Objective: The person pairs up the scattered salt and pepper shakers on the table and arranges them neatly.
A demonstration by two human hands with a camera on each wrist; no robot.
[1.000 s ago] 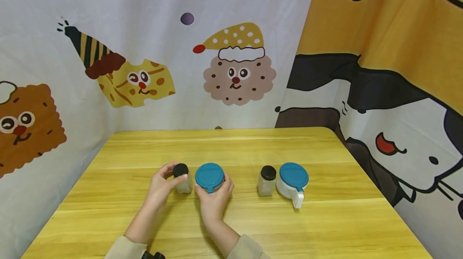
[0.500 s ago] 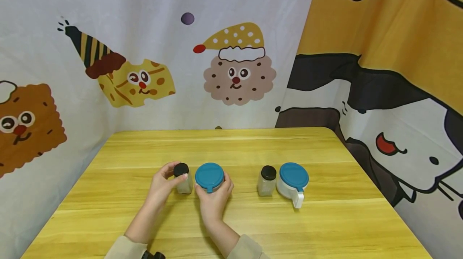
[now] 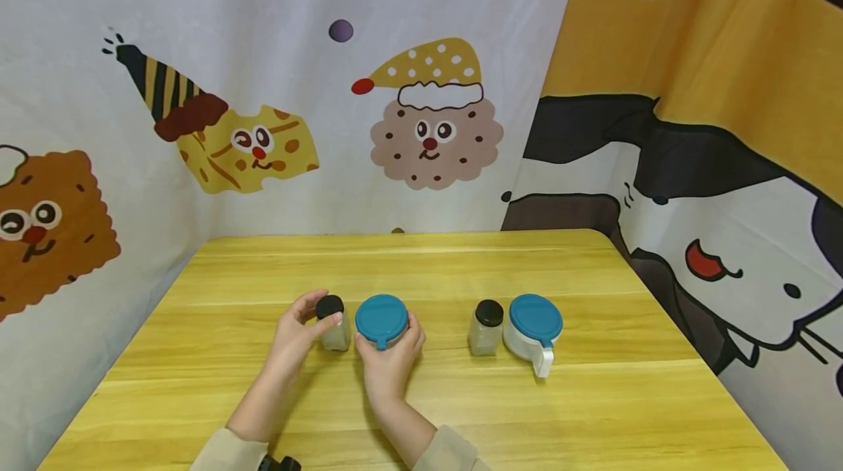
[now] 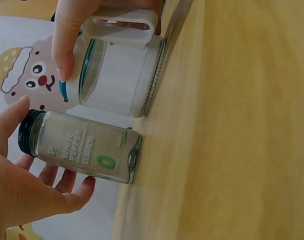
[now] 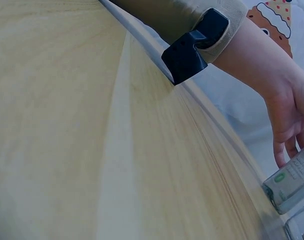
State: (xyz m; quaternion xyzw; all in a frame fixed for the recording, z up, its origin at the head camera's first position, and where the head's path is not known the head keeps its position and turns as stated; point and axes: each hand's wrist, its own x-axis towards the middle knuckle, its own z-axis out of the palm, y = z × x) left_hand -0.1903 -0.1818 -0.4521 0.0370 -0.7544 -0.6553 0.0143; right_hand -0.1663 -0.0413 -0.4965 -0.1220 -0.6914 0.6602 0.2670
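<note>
In the head view, my left hand holds a white pepper bottle with a black cap, thumb and fingers on either side near its top. The left wrist view shows the bottle's label reading "WHITE PEPPER"; it stands upright on the table. Just right of it, my right hand grips a seasoning jar with a blue lid. That jar has clear walls and a white handle, and its contents look white. A narrow gap separates the two containers. Only the left hand and bottle show clearly in the right wrist view.
Further right stand a second black-capped bottle and a second blue-lidded jar, its white handle facing the person. All are on a yellow wood-grain table. A patterned curtain hangs behind the table's far edge.
</note>
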